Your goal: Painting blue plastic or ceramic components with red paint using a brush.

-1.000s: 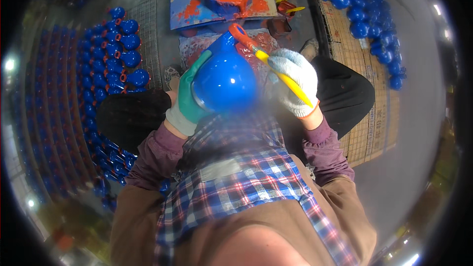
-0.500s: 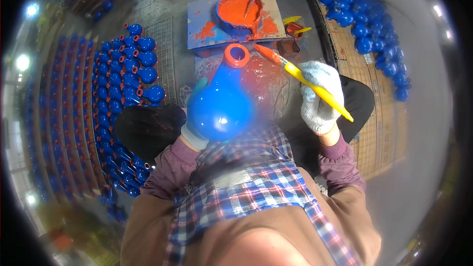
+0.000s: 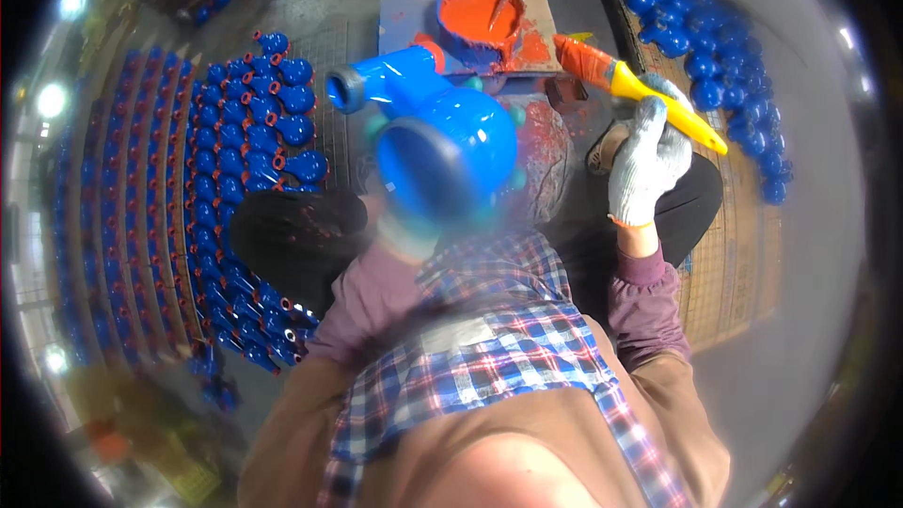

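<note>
My left hand, in a pale glove with greenish fingertips, grips a glossy blue pipe-like part from below. The part has a round body, a side branch whose open dark end points left, and a wide dark opening facing me. One far rim is coated orange-red. My right hand, in a white knit glove, is closed around the yellow handle of a paintbrush. Its bristles are loaded with orange-red paint and point up and left, apart from the blue part. Much of the left hand is blurred or hidden behind the part.
A pot of orange-red paint with a stick in it stands on a paint-stained board. Rows of red-rimmed blue parts lie at the left. More blue parts are piled on a wooden board at the right.
The left hand has turned the blue part, so the red rim that faced up now points away and other openings show. The brush has moved right and up, away from the part.
</note>
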